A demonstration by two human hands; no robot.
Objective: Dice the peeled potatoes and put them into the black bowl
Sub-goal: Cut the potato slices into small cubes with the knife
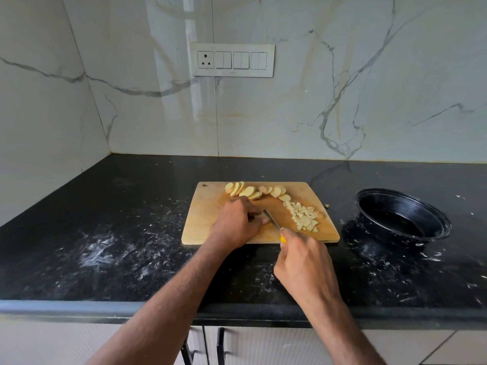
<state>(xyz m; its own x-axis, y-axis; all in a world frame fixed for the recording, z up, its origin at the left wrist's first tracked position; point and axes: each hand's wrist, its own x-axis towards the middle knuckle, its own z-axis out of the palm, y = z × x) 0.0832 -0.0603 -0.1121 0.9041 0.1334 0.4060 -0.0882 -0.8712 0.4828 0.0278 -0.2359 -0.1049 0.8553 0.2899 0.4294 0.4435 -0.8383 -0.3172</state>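
Potato [264, 220], seemingly under left grip [238, 224], beside knife [272, 219]

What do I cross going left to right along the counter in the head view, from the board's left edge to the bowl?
cutting board → left hand → knife → diced potato pile → black bowl

A black speckled stone countertop [110, 233] runs wall to wall, smeared and dusted with white streaks [97, 252] on its left side and more white flecks [382, 262] to the right. Behind it rises a glossy white marble-look backsplash with grey veins [342, 101], carrying a white switch panel with one socket and three rocker switches [232, 60]. Below the counter edge, pale cabinet doors [263, 349] with black bar handles [220, 346].
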